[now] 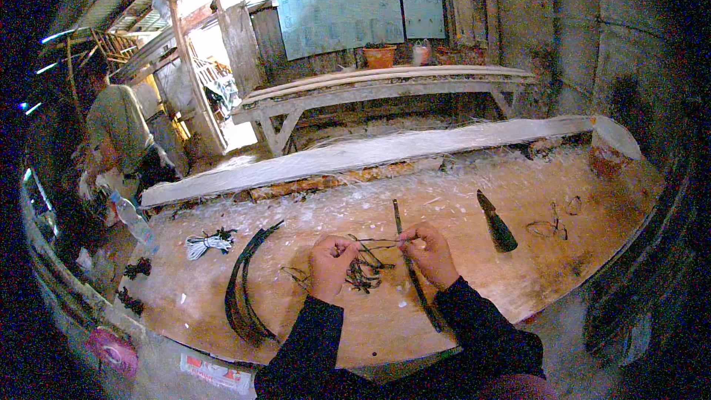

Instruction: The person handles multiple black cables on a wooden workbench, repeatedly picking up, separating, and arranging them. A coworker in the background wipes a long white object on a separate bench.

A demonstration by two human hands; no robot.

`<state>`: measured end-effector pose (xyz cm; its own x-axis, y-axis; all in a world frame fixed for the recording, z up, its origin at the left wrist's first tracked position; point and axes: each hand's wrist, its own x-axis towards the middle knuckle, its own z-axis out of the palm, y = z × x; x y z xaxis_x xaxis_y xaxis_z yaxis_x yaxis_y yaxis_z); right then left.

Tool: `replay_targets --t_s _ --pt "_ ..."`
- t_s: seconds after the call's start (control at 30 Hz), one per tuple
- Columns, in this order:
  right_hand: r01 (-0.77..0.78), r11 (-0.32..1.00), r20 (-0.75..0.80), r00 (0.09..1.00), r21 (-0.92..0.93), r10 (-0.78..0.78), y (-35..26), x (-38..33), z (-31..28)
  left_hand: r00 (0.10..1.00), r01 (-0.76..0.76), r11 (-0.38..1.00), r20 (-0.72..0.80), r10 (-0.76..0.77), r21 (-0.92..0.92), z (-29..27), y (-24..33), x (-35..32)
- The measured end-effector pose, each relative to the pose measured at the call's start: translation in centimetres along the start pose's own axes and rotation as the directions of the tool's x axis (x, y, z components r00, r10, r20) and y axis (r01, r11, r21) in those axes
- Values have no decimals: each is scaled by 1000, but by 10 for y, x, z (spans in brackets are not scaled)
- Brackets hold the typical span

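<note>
In the middle of the wooden table, my left hand (331, 265) and my right hand (429, 253) are both closed in a pinch. A thin dark strip (379, 240) stretches between their fingertips. Below it lies a small loose pile of short dark strips (363, 275), partly hidden by my left hand. A longer flat dark strip (420, 292) runs under my right hand toward the near edge. Left of my hands rests a curved bundle of dark strips (238, 289). To the right lies a dark, tapered, pointed object (498, 224), its kind unclear.
A tied white and black bundle (209, 243) and a plastic bottle (132, 218) are at the left. Thin dark loops (549, 230) lie right. Long pale fibres (385, 147) span the table's back, beside a round container (611, 159). Another person (122, 126) stands far left; a bench (385, 89) stands behind.
</note>
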<state>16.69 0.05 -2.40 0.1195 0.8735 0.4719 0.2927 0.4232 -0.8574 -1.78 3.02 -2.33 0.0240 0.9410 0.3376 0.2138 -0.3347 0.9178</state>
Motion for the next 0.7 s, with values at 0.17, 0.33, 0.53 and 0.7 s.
replay_targets --t_s 0.17,0.33,0.53,0.7 --pt "-164 948 483 875 274 12 -7 -4 2 958 -192 967 -179 222 169 -3 2 4" --pt "-268 923 695 719 276 1 -16 -7 5 953 -218 949 -161 257 227 -4 -6 6" --pt "-249 905 676 735 346 -56 -11 -7 4 987 -31 986 -152 57 165 7 -21 7" --pt "-284 902 701 712 326 -29 -6 -7 4 961 -249 940 -57 269 232 7 -15 2"
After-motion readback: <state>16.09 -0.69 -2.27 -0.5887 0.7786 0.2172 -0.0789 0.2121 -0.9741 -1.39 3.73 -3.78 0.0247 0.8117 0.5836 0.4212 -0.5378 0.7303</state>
